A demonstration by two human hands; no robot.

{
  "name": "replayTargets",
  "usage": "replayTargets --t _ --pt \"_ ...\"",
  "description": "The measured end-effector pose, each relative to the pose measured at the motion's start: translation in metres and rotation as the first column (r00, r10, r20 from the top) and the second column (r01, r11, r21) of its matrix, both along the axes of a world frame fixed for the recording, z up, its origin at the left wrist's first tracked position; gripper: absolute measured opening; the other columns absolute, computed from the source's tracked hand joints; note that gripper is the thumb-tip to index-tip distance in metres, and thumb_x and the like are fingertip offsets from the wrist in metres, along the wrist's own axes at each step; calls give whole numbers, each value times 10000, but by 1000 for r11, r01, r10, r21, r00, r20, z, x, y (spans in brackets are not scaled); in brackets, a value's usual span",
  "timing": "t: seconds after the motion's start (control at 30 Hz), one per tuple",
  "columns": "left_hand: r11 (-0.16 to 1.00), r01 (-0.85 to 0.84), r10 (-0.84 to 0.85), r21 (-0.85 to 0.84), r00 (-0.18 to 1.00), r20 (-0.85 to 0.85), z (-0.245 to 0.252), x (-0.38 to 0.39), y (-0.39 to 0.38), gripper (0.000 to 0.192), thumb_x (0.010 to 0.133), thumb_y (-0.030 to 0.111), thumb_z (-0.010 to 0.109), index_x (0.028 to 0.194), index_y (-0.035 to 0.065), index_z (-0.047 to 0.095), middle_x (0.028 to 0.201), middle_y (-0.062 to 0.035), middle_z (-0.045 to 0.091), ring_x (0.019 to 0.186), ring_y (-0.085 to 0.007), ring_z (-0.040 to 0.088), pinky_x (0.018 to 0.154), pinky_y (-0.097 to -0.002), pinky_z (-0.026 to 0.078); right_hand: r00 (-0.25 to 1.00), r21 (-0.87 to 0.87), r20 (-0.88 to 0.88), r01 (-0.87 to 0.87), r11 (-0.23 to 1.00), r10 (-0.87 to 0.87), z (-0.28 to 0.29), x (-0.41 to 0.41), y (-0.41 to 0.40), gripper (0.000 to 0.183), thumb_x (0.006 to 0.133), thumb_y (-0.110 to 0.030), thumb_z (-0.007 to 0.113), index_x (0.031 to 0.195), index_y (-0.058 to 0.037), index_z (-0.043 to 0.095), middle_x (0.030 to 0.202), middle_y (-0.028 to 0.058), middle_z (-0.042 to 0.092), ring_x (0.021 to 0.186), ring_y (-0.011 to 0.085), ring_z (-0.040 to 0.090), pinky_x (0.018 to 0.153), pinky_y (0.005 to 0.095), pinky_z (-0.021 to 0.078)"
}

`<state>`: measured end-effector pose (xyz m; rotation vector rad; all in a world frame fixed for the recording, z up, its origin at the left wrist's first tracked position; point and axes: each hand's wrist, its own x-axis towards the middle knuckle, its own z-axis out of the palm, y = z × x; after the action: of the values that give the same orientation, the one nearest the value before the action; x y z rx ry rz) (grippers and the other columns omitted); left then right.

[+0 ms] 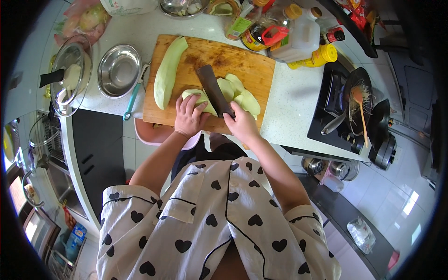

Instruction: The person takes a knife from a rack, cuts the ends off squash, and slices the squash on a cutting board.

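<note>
On a wooden cutting board (241, 56) lies a long peeled pale-green vegetable (169, 73), at the left. My left hand (189, 117) presses on a cut piece of the same vegetable (191, 92) near the board's front edge. The dark-bladed kitchen knife (211, 87) is in my right hand (241, 122), its handle mostly hidden by the fingers. The blade stands between the piece and several pale-green slices (238, 91), which overlap at its right.
A steel bowl (119, 71) and a teal-handled peeler (132, 101) lie left of the board. Bottles (257, 35) crowd behind it. A wok (358, 101) with a spatula sits on the stove at right. Below the board's front edge is a pink bin (148, 133).
</note>
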<state>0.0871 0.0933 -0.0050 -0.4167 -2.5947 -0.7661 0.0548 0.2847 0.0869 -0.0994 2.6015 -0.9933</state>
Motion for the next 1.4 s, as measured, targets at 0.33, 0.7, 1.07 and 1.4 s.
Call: replayTargets --t 0.33,0.7,1.07,1.4 --pt "1000 -1 1 -3 1000 6 2 0 1 502 718 185 728 1166 121 510 1296 -140 455 1207 -354 427 1018 -564 337 829 -510 559 356 783 -13 -12 -22 36 141 908 -133 628 843 -19 579 577 11 525 440 85 465 433 252 376" --pt "1000 4 -4 -12 1000 23 1 0 1 507 729 197 733 1178 122 510 1310 -144 448 1220 -361 415 1024 -574 329 694 -453 717 537 711 -67 -7 -31 47 196 886 -143 648 753 -59 532 554 21 489 430 99 449 416 251 360" --pt "999 -16 16 -29 1000 24 -2 1 0 465 786 261 700 1192 149 502 1276 -124 470 1206 -325 435 1008 -574 330 935 -275 351 157 948 -52 40 7 50 180 923 -190 591 828 -48 535 589 66 553 454 181 509 457 309 426" --pt "999 -24 24 36 1000 5 -4 1 -1 469 767 262 732 1165 137 518 1251 -131 481 1172 -352 448 993 -571 342 979 97 -106 -165 982 175 59 28 24 173 897 -200 616 807 -65 556 562 129 551 477 326 553 452 404 410"
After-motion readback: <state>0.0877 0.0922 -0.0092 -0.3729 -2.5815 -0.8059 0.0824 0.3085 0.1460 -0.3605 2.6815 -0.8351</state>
